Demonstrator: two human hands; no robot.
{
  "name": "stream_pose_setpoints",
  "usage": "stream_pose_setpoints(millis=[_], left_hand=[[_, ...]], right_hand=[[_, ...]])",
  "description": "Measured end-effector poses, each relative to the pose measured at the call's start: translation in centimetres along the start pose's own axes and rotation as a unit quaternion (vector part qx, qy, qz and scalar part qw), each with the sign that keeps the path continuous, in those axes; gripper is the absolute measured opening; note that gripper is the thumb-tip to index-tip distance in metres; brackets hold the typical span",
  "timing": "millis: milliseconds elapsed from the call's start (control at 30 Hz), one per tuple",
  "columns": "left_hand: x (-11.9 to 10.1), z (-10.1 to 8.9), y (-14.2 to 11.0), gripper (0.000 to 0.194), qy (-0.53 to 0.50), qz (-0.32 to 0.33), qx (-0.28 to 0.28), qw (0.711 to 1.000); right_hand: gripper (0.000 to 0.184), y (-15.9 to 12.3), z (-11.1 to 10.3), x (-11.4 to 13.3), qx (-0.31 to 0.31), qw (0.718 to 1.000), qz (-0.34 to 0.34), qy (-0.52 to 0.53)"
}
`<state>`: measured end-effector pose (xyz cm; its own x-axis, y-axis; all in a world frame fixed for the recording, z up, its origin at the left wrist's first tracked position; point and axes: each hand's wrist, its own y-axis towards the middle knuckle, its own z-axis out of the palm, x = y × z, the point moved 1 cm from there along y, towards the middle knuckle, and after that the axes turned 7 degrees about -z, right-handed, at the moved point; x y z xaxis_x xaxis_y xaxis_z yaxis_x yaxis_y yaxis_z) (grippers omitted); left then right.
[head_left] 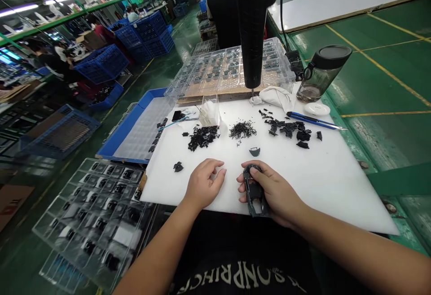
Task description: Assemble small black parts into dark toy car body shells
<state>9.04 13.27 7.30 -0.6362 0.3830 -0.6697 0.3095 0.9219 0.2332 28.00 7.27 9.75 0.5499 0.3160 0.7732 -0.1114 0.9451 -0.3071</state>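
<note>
My right hand (276,187) is closed round a dark plastic housing (255,191) that has an opening at its near end, with the thumb pressed on its upper part. To its left, my left hand (205,182) rests over the white board (323,178), fingers loosely bent, thumb and index finger apart, nothing visible between them. A small dark curved plastic piece (255,151) lies just beyond the housing. Farther off are a heap of tiny black screws (242,129), a heap of small black parts (202,138) and scattered black plastic pieces (291,129).
A black electric screwdriver (253,30) hangs point-down over the board's far side. Behind it stand clear trays of parts (215,68). A bottle (321,72), a white oval case (316,109) and blue pens (313,120) lie right. A blue tray (117,151) is left.
</note>
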Motion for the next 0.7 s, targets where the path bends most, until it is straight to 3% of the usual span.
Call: stream_pose_setpoints(millis=[133, 467, 700], left_hand=[[0.32, -0.01, -0.07, 0.018, 0.000, -0.009, 0.008, 1.000], [-0.08, -0.43, -0.02, 0.017, 0.012, -0.013, -0.002, 1.000], [-0.13, -0.96, -0.21, 0.018, -0.035, 0.030, -0.017, 0.999]], right_hand=[[0.015, 0.31, -0.26, -0.06, -0.026, 0.999, 0.006, 0.024], [0.014, 0.43, 0.37, 0.49, -0.019, 0.995, 0.010, 0.101], [0.017, 0.69, -0.09, 0.45, -0.012, 0.989, 0.009, 0.145]])
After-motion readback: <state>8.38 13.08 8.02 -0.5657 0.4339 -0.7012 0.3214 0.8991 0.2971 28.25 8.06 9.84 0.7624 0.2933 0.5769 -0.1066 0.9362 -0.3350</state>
